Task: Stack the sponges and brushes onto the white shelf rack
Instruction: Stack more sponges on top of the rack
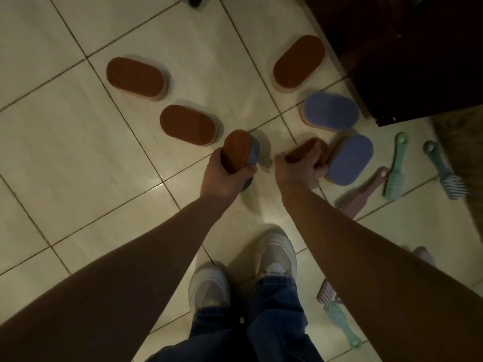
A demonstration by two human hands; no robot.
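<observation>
Oval sponges lie scattered on the tiled floor. My left hand [224,173] grips a brown-topped sponge with a blue underside [239,150], tilted on edge. My right hand [300,171] holds another brown sponge [304,150], also tilted up off the floor. Three brown sponges lie flat: one far left [136,78], one in the middle [188,124], one far right [299,61]. Two blue sponges [330,111] [350,159] lie to the right of my right hand. Brushes lie further right: a pink one [363,192], a green one [394,173], a blue-green one [444,171]. The white shelf rack is not in view.
Dark wooden furniture [418,61] stands at the upper right. My white shoes [277,254] and jeans are below the hands. More brushes [339,317] lie at the lower right, partly hidden by my right arm. A brown rug edge [465,142] is at the far right.
</observation>
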